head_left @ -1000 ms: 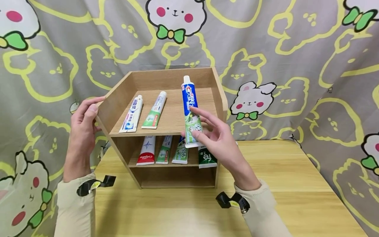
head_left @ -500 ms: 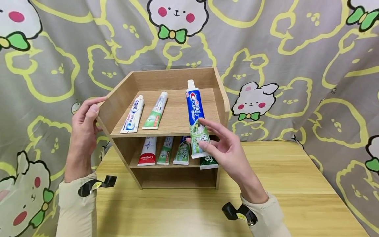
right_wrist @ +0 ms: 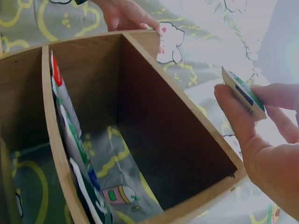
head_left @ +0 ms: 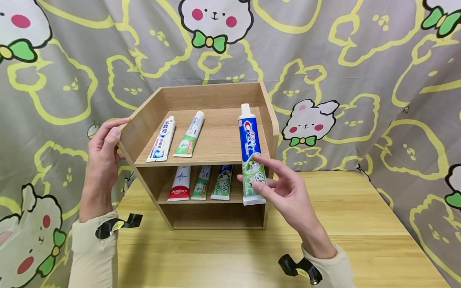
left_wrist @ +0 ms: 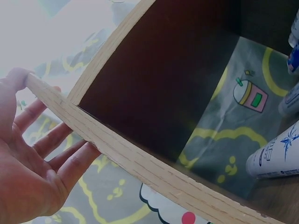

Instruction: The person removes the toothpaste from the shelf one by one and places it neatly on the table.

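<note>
The left hand (head_left: pixel 102 150) rests against the left side panel of the light-wood two-tier shelf unit (head_left: pixel 144 116), fingers nearly straight along the panel edge and thumb behind it; it steadies the unit without closing round it. On the top shelf lie a white tube with blue print (head_left: pixel 161 139) and, just beside it, a white-and-green tube (head_left: pixel 189 134). The lower shelf holds a red-and-white tube (head_left: pixel 179 183), a slim green-and-white tube (head_left: pixel 201 182) and a green-patterned tube (head_left: pixel 222 182), side by side. The right hand (head_left: pixel 288 192) holds a blue-and-green toothpaste tube with a white cap (head_left: pixel 250 148); the grip is a light pinch at the flat crimped end, fingertips in front and thumb behind, the other fingers extended. The tube stands nearly upright, cap uppermost, in front of the unit's right edge and clear of both shelves. The unit stands on the pale wooden tabletop (head_left: pixel 360 224).

Risk, as a judgement: the pinch sits low on the tube, so the heavier capped end may tip or slip free. It could also strike the right panel.
</note>
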`<state>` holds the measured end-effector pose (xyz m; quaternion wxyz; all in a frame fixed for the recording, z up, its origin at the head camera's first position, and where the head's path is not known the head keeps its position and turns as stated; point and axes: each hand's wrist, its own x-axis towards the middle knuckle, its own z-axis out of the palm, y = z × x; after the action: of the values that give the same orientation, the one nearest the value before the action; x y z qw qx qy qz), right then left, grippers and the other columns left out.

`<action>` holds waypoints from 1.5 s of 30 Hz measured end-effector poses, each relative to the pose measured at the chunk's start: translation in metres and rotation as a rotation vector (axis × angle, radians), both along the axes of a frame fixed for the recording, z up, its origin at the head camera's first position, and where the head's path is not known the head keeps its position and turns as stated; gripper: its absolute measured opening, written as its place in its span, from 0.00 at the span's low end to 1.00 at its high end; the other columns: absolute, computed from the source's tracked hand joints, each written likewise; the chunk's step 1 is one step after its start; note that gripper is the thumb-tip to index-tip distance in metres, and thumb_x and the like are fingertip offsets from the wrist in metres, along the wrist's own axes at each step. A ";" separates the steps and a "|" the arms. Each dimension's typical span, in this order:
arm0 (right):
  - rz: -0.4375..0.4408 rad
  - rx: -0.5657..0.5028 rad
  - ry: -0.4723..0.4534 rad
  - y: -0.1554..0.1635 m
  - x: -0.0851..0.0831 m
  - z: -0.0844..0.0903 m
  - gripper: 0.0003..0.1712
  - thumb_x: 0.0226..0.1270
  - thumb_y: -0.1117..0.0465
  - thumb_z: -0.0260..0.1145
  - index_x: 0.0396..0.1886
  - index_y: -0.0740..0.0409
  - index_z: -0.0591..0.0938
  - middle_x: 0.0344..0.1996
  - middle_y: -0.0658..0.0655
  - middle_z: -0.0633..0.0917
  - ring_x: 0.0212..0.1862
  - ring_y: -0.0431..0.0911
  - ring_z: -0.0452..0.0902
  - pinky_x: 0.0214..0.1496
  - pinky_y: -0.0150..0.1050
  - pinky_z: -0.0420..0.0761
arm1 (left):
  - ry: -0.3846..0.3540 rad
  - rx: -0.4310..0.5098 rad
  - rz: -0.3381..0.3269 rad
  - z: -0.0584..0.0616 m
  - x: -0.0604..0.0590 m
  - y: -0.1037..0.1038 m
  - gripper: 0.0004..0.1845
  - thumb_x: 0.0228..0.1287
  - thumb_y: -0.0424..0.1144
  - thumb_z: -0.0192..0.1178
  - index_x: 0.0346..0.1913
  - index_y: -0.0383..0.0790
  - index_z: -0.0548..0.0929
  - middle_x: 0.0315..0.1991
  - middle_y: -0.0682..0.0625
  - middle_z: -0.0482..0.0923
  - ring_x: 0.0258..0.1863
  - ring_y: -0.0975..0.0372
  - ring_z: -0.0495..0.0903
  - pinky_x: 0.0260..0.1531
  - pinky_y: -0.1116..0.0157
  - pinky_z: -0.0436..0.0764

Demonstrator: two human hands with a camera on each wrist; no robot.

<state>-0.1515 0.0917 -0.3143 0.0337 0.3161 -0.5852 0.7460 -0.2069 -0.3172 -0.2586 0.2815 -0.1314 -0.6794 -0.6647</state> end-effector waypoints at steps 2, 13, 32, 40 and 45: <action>-0.024 0.016 0.009 0.005 0.001 -0.003 0.31 0.72 0.75 0.63 0.73 0.60 0.73 0.71 0.63 0.70 0.54 0.62 0.84 0.48 0.46 0.87 | 0.001 -0.002 0.001 0.001 -0.001 0.000 0.20 0.76 0.42 0.54 0.63 0.39 0.82 0.61 0.43 0.70 0.51 0.50 0.73 0.28 0.68 0.83; -0.096 0.007 0.058 0.028 0.008 -0.010 0.32 0.69 0.80 0.62 0.71 0.68 0.71 0.70 0.65 0.70 0.58 0.59 0.83 0.52 0.48 0.85 | 0.012 0.001 -0.001 0.003 -0.003 0.002 0.19 0.75 0.42 0.53 0.63 0.39 0.83 0.60 0.43 0.71 0.51 0.51 0.73 0.27 0.67 0.83; -0.188 -0.016 0.106 0.066 0.012 -0.024 0.37 0.59 0.90 0.60 0.69 0.76 0.69 0.68 0.64 0.74 0.65 0.52 0.78 0.56 0.44 0.83 | 0.017 -0.005 -0.004 0.005 -0.005 0.003 0.19 0.76 0.42 0.53 0.62 0.38 0.82 0.60 0.43 0.71 0.51 0.51 0.73 0.27 0.68 0.82; -0.236 0.022 0.054 0.080 0.010 -0.035 0.36 0.60 0.89 0.60 0.70 0.76 0.69 0.68 0.62 0.75 0.65 0.51 0.78 0.59 0.43 0.81 | 0.006 0.003 0.006 0.004 -0.003 0.003 0.19 0.75 0.41 0.54 0.62 0.39 0.83 0.60 0.43 0.71 0.49 0.51 0.73 0.25 0.68 0.81; -0.240 0.017 0.078 0.088 0.007 -0.045 0.36 0.59 0.90 0.60 0.69 0.76 0.70 0.67 0.60 0.76 0.65 0.49 0.78 0.60 0.39 0.80 | 0.001 0.017 0.010 0.001 0.000 0.002 0.19 0.75 0.41 0.54 0.62 0.39 0.83 0.59 0.43 0.72 0.48 0.52 0.74 0.25 0.68 0.81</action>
<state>-0.1447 0.1800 -0.3597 0.1428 0.2730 -0.6235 0.7185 -0.2070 -0.3156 -0.2574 0.2862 -0.1260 -0.6741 -0.6692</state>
